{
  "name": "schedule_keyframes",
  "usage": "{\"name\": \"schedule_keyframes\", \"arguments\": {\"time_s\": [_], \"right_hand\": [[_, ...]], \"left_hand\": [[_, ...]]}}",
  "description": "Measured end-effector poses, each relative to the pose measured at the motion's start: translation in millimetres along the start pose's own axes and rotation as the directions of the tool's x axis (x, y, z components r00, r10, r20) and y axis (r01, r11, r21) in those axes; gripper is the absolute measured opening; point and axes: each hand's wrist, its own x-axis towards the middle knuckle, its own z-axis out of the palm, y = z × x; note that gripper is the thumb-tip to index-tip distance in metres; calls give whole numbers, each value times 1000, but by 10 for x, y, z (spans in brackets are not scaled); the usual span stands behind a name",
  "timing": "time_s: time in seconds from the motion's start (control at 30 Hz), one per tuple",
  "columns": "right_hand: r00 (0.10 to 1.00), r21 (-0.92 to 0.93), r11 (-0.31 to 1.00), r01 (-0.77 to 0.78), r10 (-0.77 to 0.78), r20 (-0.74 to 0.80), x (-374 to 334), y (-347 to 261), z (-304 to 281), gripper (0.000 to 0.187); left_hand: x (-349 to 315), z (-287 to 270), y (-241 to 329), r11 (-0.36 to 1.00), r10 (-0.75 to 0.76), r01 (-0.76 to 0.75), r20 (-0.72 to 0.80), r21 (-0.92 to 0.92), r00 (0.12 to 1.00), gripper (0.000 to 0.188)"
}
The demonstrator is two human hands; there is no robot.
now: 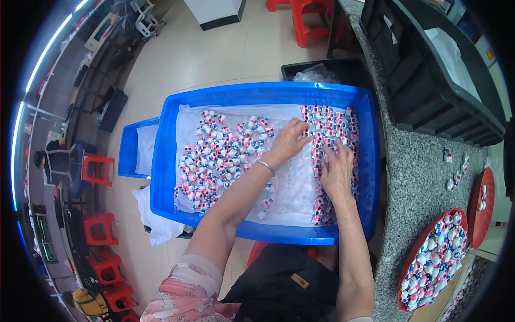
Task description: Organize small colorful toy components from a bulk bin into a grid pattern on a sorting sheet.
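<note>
A blue plastic bin (252, 89) in front of me is lined with a white sheet (287, 219). Small white, pink and blue figurines (214, 155) lie in a loose heap on its left side. On the right, more figurines (327, 121) stand packed in close rows. My left hand (289, 142), with a bangle on its wrist, has its fingers curled at the left edge of these rows, closed around a small figurine mostly covered by the fingertips. My right hand (338, 170) lies over the rows, fingers apart, its fingertips touching figurines.
Right of the bin, a speckled stone counter (402, 182) carries a black crate (429, 70), a few loose figurines and a red tray (410, 257) heaped with figurines. Left stands a smaller blue bin (129, 150). Red stools (99, 228) and a seated person (67, 166) are farther left.
</note>
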Motion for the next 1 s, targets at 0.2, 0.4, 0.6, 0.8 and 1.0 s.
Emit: {"name": "schedule_keyframes", "arguments": {"time_s": [0.2,0.4,0.6,0.8,1.0], "right_hand": [[999,-29,999,-25,24,-27,2,68,-86,44],[1000,-14,1000,-12,13,21,-13,-21,-62,45],[996,24,998,-52,50,68,-95,-65,-102,46],[995,26,997,-75,73,74,-85,2,-26,45],[997,-30,998,53,-51,61,50,-41,72,44]], "left_hand": [[-174,-735,221,990,-140,137,147,32,979,19],[-795,-797,223,743,253,-462,436,483,863,9],[-687,-777,104,829,252,-452,501,329,828,24],[-296,-535,250,955,-139,229,399,-188,906,26],[-100,-98,49,928,-249,300,233,-219,940,23]]}}
